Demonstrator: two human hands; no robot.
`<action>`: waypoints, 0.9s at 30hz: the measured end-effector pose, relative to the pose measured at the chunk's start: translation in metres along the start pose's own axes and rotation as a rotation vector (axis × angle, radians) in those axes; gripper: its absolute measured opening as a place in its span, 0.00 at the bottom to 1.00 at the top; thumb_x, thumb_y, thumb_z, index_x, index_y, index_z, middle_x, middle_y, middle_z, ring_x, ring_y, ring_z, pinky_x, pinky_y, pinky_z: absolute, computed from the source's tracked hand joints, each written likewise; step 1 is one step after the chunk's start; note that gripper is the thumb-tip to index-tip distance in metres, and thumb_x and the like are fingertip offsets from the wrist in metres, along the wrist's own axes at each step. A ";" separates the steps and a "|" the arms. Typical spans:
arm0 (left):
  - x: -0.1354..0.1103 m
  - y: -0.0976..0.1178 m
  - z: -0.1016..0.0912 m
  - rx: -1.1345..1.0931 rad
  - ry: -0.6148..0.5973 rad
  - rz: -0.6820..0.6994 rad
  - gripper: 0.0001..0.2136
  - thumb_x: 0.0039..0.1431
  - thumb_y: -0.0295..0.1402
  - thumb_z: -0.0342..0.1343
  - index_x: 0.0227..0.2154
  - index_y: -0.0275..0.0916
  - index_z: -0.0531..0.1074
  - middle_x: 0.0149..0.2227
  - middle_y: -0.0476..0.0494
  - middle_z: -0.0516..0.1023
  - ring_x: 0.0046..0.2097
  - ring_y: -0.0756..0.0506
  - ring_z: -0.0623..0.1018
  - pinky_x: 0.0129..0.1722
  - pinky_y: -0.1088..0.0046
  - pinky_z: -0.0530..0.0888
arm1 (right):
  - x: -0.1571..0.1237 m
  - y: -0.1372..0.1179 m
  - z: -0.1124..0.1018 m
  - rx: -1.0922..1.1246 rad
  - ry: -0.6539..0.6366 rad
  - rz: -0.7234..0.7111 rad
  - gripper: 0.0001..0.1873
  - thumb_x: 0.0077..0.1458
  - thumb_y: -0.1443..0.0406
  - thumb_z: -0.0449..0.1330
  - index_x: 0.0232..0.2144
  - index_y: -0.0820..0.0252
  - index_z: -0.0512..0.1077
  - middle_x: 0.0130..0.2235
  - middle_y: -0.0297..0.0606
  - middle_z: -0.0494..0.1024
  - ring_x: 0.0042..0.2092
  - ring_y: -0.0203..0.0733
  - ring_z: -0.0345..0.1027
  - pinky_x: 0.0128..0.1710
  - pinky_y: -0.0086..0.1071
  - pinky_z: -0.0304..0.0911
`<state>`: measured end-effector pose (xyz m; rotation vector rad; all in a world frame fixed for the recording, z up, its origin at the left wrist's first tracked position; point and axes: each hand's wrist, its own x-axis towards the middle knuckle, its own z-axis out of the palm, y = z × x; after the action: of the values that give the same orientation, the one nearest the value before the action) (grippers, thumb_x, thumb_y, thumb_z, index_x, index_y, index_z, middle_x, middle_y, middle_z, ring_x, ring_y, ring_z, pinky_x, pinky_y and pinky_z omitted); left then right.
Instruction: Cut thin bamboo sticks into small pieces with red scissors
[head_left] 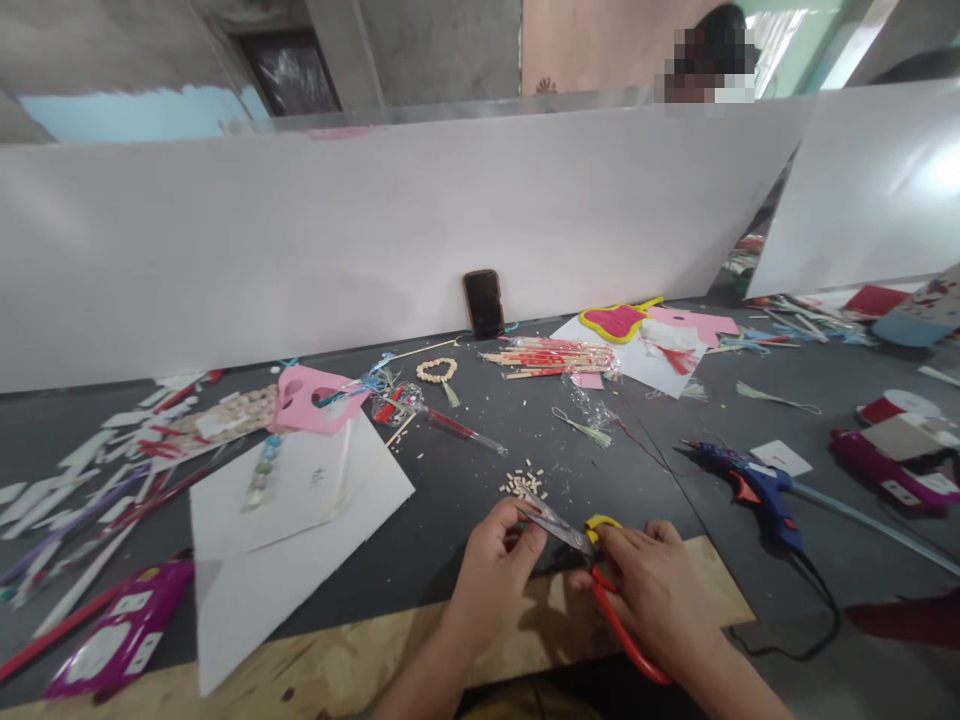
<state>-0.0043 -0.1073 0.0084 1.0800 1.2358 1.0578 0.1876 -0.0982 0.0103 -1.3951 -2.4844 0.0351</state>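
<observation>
My right hand (649, 580) grips a pair of scissors (562, 530) with one yellow and one red handle. The blades point left and away from me, reaching over my left hand (504, 555). My left fingers are pinched together at the blades; whatever is between them is too small to make out. Just beyond my fingertips lies a small heap of short, pale cut pieces (517, 482). Farther off rest a ring of pale beads with a tassel (436, 372), a loose pale green tassel (585, 427) and a bundle of red and pale sticks (551, 355).
A phone (484, 303) leans against the white partition (375, 230). To the right lies a blue glue gun (757, 490) with its cord trailing forward. White paper (300, 550), a pink mask-like cutout (319, 398) and strips cover the left side. A person (712, 55) is behind the partition.
</observation>
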 end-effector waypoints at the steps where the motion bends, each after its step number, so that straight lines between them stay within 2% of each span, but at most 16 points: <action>1: 0.000 0.000 0.000 0.010 0.013 0.020 0.09 0.57 0.37 0.52 0.35 0.36 0.69 0.22 0.53 0.62 0.23 0.53 0.59 0.22 0.79 0.56 | 0.000 0.000 0.000 0.006 -0.011 0.009 0.15 0.58 0.54 0.50 0.29 0.58 0.66 0.27 0.37 0.76 0.28 0.42 0.67 0.33 0.36 0.44; 5: -0.001 0.003 0.001 0.020 0.043 0.073 0.06 0.56 0.34 0.52 0.31 0.36 0.69 0.27 0.50 0.67 0.26 0.52 0.63 0.24 0.78 0.60 | -0.001 -0.001 -0.004 0.018 -0.038 0.041 0.12 0.53 0.56 0.55 0.33 0.59 0.66 0.32 0.39 0.77 0.32 0.45 0.68 0.35 0.37 0.46; 12: -0.002 0.006 0.003 -0.033 0.057 0.113 0.04 0.54 0.29 0.52 0.26 0.37 0.68 0.29 0.48 0.69 0.28 0.52 0.66 0.26 0.78 0.62 | 0.002 -0.004 -0.007 0.033 -0.030 0.045 0.18 0.49 0.53 0.57 0.38 0.59 0.64 0.38 0.44 0.76 0.39 0.49 0.68 0.37 0.38 0.49; 19: -0.001 0.007 0.002 -0.017 0.054 0.138 0.05 0.56 0.31 0.52 0.26 0.36 0.68 0.29 0.48 0.69 0.28 0.52 0.67 0.27 0.78 0.63 | 0.003 -0.004 -0.009 -0.015 -0.055 0.027 0.16 0.47 0.57 0.58 0.37 0.59 0.65 0.38 0.44 0.75 0.38 0.49 0.67 0.36 0.38 0.49; 27: -0.002 0.003 0.001 -0.052 0.004 0.106 0.08 0.57 0.35 0.52 0.25 0.37 0.65 0.25 0.50 0.65 0.25 0.52 0.62 0.26 0.78 0.62 | 0.003 -0.007 -0.012 0.088 -0.156 0.040 0.16 0.46 0.62 0.58 0.39 0.59 0.65 0.39 0.44 0.76 0.39 0.49 0.68 0.38 0.38 0.49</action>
<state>-0.0039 -0.1087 0.0122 1.1137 1.1579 1.1668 0.1836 -0.1005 0.0236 -1.4559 -2.5446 0.2680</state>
